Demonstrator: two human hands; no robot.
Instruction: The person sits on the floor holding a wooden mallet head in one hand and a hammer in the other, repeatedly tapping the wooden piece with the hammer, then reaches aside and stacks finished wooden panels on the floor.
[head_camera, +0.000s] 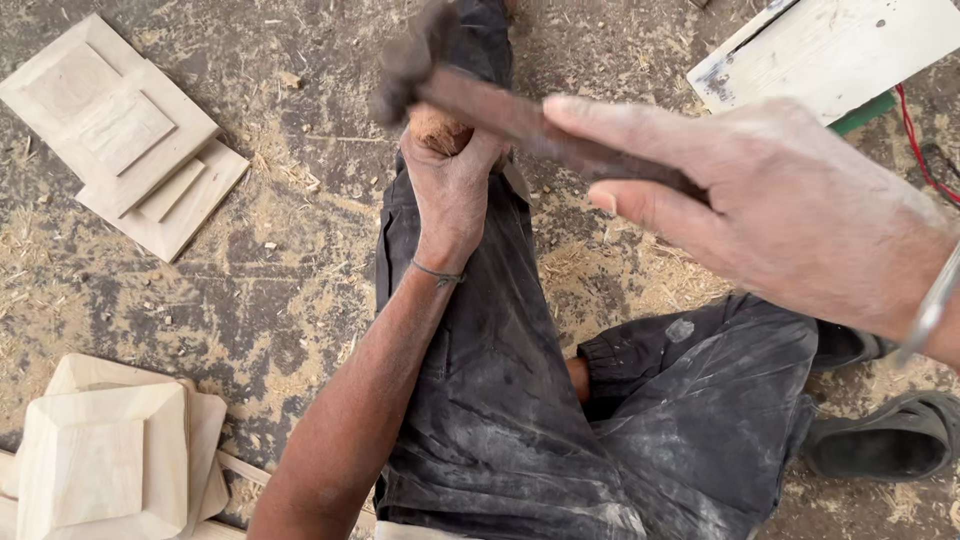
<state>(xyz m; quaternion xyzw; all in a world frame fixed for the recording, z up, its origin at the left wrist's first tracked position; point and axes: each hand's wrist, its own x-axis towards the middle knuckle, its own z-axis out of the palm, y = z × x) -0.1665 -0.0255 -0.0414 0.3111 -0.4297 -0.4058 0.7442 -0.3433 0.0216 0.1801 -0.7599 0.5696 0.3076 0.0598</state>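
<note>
Right hand: closed around hammer, raised, blurred; left hand: fist tight on a small wooden piece over the knee (mostly hidden); best struck squarely, thumb clear.

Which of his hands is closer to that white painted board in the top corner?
Right. The right hand, gripping a hammer, is just below the white board; the left hand is farther away.

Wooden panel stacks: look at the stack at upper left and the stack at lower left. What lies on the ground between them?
In the head view, only sawdust-strewn ground lies between the upper stack and the lower stack; no tool or workpiece.
</note>
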